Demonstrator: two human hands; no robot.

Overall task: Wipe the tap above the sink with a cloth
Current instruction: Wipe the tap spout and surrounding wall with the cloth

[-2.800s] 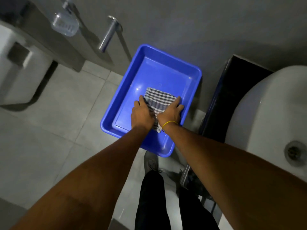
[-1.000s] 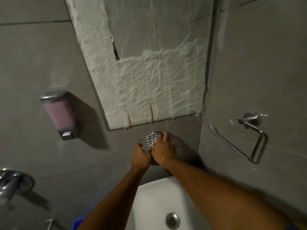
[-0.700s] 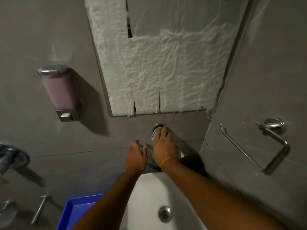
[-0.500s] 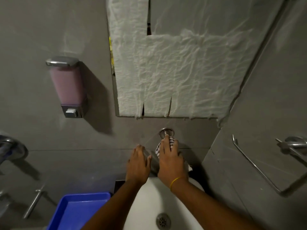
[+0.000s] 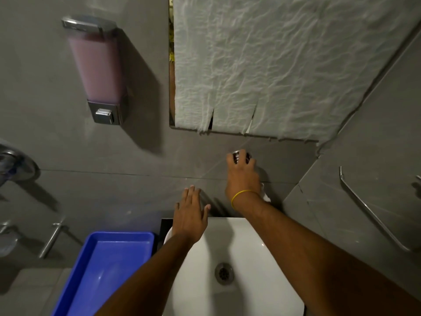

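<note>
My right hand, a yellow band on its wrist, is closed around the checked cloth against the grey wall above the white sink. Only a bit of cloth shows between the fingertips, and a pale corner hangs below the wrist. The tap is hidden under the hand and cloth. My left hand is lower and to the left, fingers spread and flat, holding nothing, over the sink's back edge.
A blue plastic tub sits left of the sink. A pink soap dispenser hangs on the wall at upper left. Crumpled white paper covers a panel above the tap. A chrome rail is on the right wall, chrome shower fittings at far left.
Both hands lifted the cloth from the blue tub to the tap. In the last half second my right hand slid up toward the wall with the cloth, and my left hand drew back and down.
</note>
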